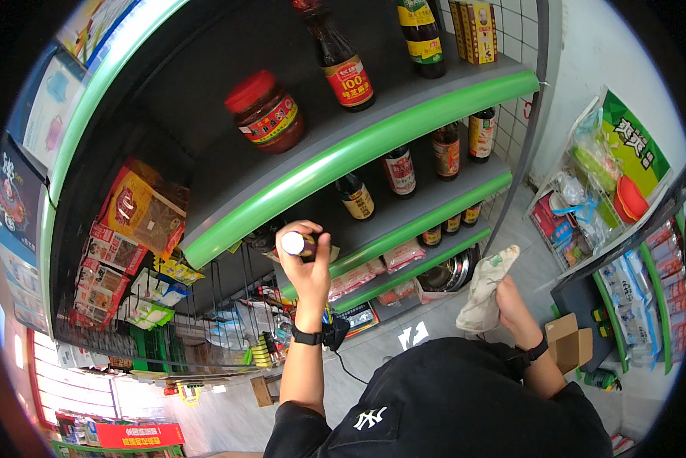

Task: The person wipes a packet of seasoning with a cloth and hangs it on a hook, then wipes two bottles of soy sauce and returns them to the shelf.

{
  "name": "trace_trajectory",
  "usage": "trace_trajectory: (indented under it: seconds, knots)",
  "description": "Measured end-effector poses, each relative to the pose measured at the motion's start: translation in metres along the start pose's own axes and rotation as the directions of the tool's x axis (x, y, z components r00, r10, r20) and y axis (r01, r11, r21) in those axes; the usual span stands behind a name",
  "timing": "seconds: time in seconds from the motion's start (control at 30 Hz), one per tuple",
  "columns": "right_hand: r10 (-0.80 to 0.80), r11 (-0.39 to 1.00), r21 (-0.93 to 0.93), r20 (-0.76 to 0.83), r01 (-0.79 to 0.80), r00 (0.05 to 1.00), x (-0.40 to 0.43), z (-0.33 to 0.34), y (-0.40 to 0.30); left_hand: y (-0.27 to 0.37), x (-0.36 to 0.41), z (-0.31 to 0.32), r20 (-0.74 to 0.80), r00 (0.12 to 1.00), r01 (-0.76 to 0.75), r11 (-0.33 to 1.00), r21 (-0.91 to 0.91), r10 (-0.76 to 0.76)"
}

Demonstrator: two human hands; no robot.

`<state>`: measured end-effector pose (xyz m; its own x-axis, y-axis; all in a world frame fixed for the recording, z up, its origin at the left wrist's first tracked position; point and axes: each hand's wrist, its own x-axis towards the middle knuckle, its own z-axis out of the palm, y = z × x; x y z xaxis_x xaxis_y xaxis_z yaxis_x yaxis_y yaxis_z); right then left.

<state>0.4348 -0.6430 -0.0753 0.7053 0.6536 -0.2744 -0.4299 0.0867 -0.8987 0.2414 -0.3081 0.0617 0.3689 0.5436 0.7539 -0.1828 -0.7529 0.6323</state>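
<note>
My left hand (307,269) is wrapped around a dark bottle with a white cap (293,244), seen almost straight down from above its cap. It is at the front of the second shelf (377,224); whether the bottle touches the shelf is hidden. To its right stand a soy-sauce-type bottle with a cream label (357,200) and a dark bottle with a white and red label (400,173). Lower and to the right, my right hand (512,303) grips a crumpled, stained whitish cloth (485,292) in front of my body, above the floor.
Overhead, the green-edged top shelf (366,142) carries a red-lidded jar of sauce (268,114), a sesame oil bottle (346,74) and boxes (477,33). Bagged dry goods (142,209) hang at left. An open cardboard box (569,343) and a wire rack (583,200) are at right.
</note>
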Motion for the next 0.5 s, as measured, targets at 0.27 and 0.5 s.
trace_trajectory:
  seconds: [0.27, 0.5]
  knots:
    - [0.003, 0.995, 0.102, -0.076, 0.005, 0.997, 0.005, -0.018, 0.011, -0.043, 0.014, 0.017, -0.098, 0.985, 0.131, 0.987, -0.093, -0.14]
    - [0.002, 0.998, 0.069, -0.13, 0.007, 0.991, 0.011, -0.021, 0.019, -0.057, 0.045, 0.029, -0.085, 0.981, 0.179, 0.98, 0.087, -0.172]
